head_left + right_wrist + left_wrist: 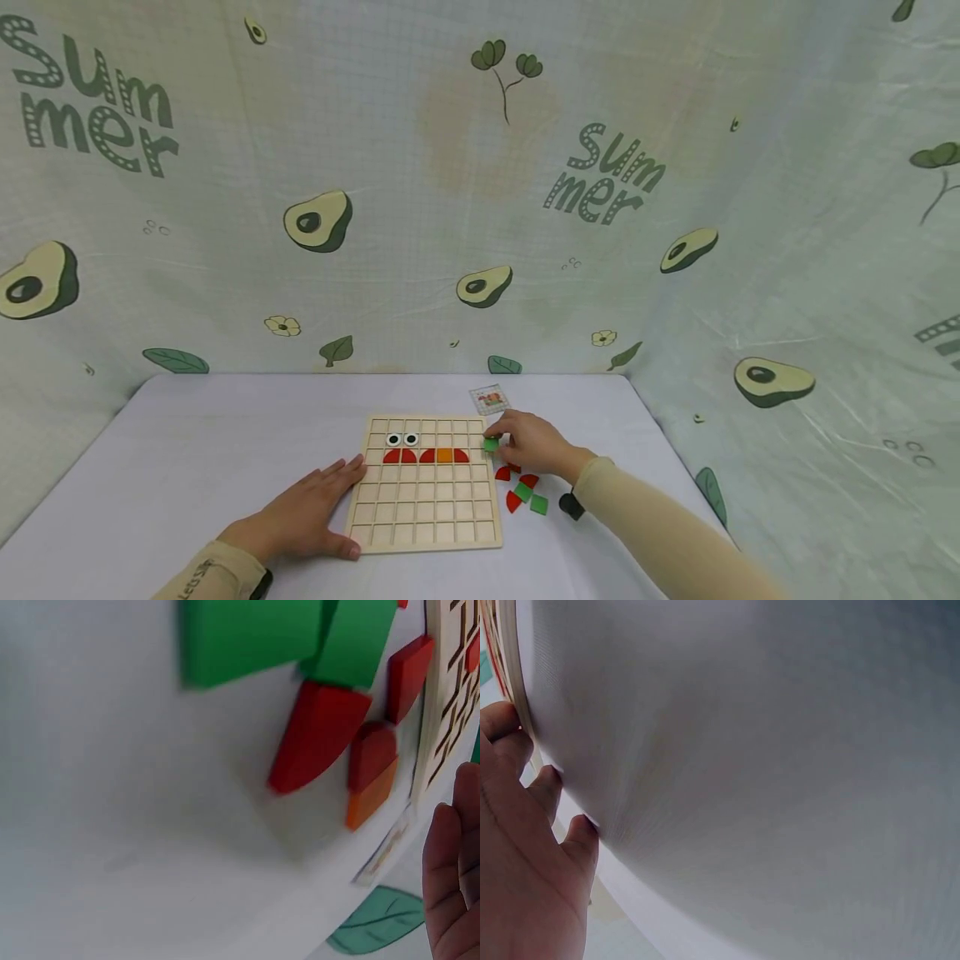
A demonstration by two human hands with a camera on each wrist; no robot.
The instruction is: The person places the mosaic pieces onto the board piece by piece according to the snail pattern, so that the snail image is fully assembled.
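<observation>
A wooden grid board [425, 510] lies flat on the table in the head view. My left hand [311, 508] rests at its left side, fingers along the edge and thumb by the near corner; in the left wrist view the fingertips [579, 836] touch the white cloth and the board's side. Over the board's upper right edge, my right hand [538, 446] pinches a green square tile [491, 445]. Two eye tiles [411, 439] sit in an upper row. Below them are red quarter-round tiles [408, 457] and one orange square tile [445, 456].
Loose red and green tiles [538, 504] lie right of the board, some beneath the right hand, with an orange one [373, 793] among them. Black pieces [572, 506] lie by the right wrist. A small picture card [490, 398] lies behind the board, before a printed cloth backdrop [397, 167].
</observation>
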